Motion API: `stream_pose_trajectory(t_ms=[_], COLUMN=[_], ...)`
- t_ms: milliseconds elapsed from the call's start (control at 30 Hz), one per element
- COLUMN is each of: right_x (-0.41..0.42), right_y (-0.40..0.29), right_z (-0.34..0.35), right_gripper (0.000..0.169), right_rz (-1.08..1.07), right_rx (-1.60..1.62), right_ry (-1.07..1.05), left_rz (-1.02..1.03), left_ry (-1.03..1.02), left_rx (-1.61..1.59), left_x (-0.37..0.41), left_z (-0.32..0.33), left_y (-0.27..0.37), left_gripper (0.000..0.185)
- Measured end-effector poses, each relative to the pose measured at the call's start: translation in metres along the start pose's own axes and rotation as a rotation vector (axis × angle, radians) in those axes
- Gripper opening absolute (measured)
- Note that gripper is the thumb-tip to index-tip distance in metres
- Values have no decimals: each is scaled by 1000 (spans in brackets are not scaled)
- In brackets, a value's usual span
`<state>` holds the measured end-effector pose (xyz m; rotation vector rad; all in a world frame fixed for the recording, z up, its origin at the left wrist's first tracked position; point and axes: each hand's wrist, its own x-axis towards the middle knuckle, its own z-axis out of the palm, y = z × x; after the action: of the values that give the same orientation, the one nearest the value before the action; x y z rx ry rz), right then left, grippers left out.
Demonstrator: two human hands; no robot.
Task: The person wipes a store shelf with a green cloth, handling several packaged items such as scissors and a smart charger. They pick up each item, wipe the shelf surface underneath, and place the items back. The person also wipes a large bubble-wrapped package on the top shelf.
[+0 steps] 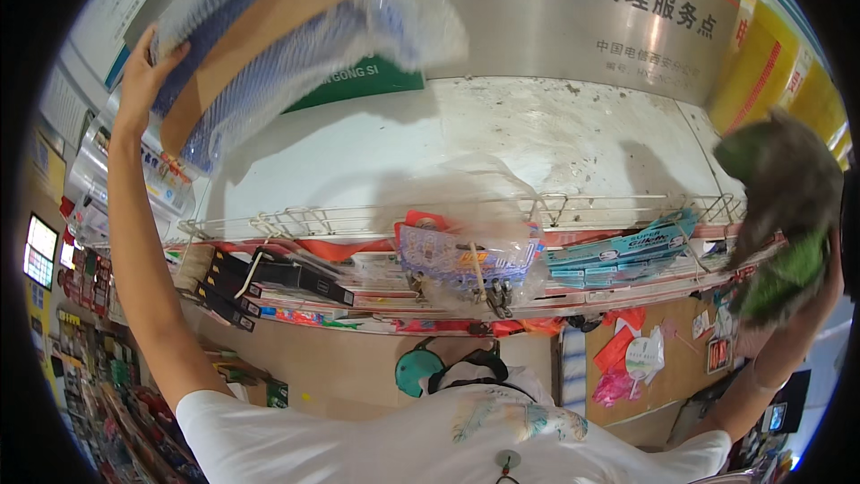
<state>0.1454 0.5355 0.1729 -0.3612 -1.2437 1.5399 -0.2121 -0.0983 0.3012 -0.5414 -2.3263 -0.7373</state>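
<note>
My left hand (pixel 142 81) grips the lower left edge of a large clear plastic bag (pixel 269 60) with blue and tan contents, raised over the left of a white shelf top (pixel 537 128). In my right hand (pixel 833 269), at the far right, is a crumpled grey-brown and green cloth (pixel 783 208), blurred, held above the shelf's right end. Dark specks of dirt lie on the shelf top towards its back. A white wire rack (pixel 322 218) runs along the front edge. From it hang a clear plastic bag (pixel 497 195) and purple carded goods (pixel 437 259).
Teal razor-blade packs (pixel 625 249) and black boxes (pixel 302 279) hang below the rack. Metal signs with writing stand behind the shelf. Yellow packages (pixel 772 60) are at the back right, plastic-wrapped goods (pixel 161 181) at the left. A teal stool (pixel 418 371) stands below.
</note>
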Motion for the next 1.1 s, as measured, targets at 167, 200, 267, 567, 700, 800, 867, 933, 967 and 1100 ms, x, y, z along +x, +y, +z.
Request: stream_pose_trajectory(t_ms=[167,200,267,567,700,800,867,933,967,1100], right_x=[17,-1,-46,-175,-240,-302,-303,-279,-267,-193], right_y=[25,30,38,133,176,190,191,195,198,175], right_z=[170,224,310,535,589,566,561,564,556,493], right_gripper=[34,35,36,35,46,55,55,54,54,52], right_rz=[131,153,121,-981,-1138,-1025,-1038,-1051,-974,-614], right_rx=[34,24,-23,-356,-280,-476,-445,-247,-178,-242], right_ry=[-837,-927,-1130,-1400,-1825,-2136,-2208,-2367,-2437,-2610], left_rz=[-102,-116,-101,54,7,-94,-85,-119,-135,-161], left_ry=[129,159,127,160,303,393,416,389,376,395], left_rx=[-83,-65,-97,5,156,285,324,320,318,415], left_x=[-3,-10,-11,-32,-62,-95,-107,-117,-121,-133], left_z=[-36,-39,-57,-120,-130,-139,-150,-157,-160,-160], left_y=[10,15,9,6,20,19,12,7,7,-13], left_gripper=[53,49,47,46,56,59,59,58,58,57])
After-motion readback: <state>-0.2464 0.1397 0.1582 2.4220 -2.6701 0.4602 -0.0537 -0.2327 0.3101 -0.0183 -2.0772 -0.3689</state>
